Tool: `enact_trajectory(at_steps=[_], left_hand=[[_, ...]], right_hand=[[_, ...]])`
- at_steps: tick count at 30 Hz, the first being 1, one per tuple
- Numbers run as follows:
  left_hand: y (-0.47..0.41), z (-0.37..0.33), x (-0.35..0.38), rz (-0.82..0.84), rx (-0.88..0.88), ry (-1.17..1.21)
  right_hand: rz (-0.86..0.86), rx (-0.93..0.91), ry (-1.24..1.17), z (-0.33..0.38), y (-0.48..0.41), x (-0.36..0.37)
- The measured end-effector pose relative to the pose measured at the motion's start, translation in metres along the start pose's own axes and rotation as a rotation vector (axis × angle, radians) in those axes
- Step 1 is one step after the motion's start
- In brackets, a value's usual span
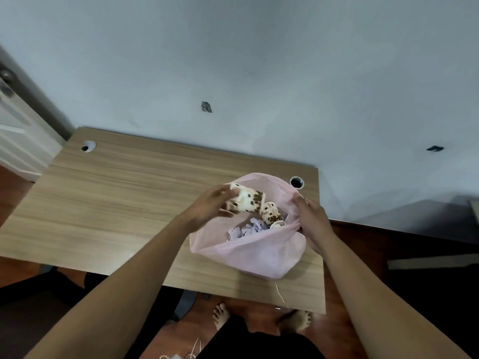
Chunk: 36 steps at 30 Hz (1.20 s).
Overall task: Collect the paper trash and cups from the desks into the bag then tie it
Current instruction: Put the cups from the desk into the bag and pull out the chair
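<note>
A pink plastic bag [248, 252] stands open on the wooden desk [108, 203], near its right end. My left hand [207, 206] holds a cream paper cup with brown dots [246, 200] on its side over the bag's left rim. My right hand [311, 216] grips the bag's right rim and holds it open. Inside the bag lie a second dotted cup [272, 215] and crumpled white paper [246, 230].
The desk stands against a pale wall, with cable holes at the back left [88, 146] and back right [296, 182]. A thin string [281, 296] hangs over the front edge. My bare feet [220, 316] stand on the dark wood floor. A white door [15, 130] is at left.
</note>
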<state>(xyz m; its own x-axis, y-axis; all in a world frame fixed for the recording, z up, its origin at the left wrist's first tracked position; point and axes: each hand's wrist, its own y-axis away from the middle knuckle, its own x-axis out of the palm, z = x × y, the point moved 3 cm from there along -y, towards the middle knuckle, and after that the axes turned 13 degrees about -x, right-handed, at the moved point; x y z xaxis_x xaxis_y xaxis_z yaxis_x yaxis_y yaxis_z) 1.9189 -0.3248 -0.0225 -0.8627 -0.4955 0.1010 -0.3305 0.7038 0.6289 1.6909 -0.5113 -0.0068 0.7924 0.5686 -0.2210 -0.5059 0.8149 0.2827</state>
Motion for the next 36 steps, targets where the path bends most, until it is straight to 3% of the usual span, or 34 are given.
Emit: enact_trajectory(at_steps=[2, 6, 8, 10, 13, 16, 19, 23, 26, 29, 32, 34, 36], left_hand=[[-0.008, 0.01, 0.033, 0.093, -0.15, -0.116], [-0.019, 0.03, 0.078, 0.074, -0.269, -0.49], [-0.024, 0.034, 0.1, 0.074, -0.179, -0.664], [-0.034, 0.035, 0.118, 0.023, -0.13, -0.566], [-0.031, 0.032, 0.112, 0.024, -0.107, -0.807], [-0.034, 0.02, 0.096, 0.057, -0.244, -0.751], [-0.036, -0.011, 0.069, -0.049, -0.15, -0.542], [-0.04, -0.037, 0.019, -0.401, 0.036, -0.177], [-0.056, -0.031, -0.013, -0.586, 0.082, -0.187], [-0.094, 0.002, -0.04, -0.578, -0.027, -0.429], [-0.163, 0.083, -0.087, -0.459, -0.268, -0.576], [-0.147, 0.095, -0.076, -0.39, -0.412, -0.532], [-0.108, 0.081, -0.044, -0.39, -0.472, -0.692]], right_hand=[[0.008, -0.005, -0.007, -0.001, 0.002, -0.001], [0.017, -0.011, -0.021, 0.004, 0.011, -0.008], [0.019, -0.007, -0.046, 0.005, 0.014, -0.011], [0.023, -0.009, -0.046, 0.003, 0.017, -0.015], [0.022, -0.017, -0.057, 0.002, 0.021, -0.02], [0.011, -0.033, -0.08, -0.001, 0.025, -0.025], [-0.001, -0.033, -0.088, -0.003, 0.027, -0.028], [-0.009, -0.003, -0.075, -0.01, 0.027, -0.029], [-0.018, 0.016, -0.088, -0.014, 0.03, -0.027], [-0.038, 0.038, -0.099, -0.016, 0.033, -0.024], [-0.048, 0.054, -0.102, -0.021, 0.033, -0.023], [-0.049, 0.062, -0.109, -0.024, 0.035, -0.024], [-0.058, 0.069, -0.115, -0.027, 0.037, -0.025]])
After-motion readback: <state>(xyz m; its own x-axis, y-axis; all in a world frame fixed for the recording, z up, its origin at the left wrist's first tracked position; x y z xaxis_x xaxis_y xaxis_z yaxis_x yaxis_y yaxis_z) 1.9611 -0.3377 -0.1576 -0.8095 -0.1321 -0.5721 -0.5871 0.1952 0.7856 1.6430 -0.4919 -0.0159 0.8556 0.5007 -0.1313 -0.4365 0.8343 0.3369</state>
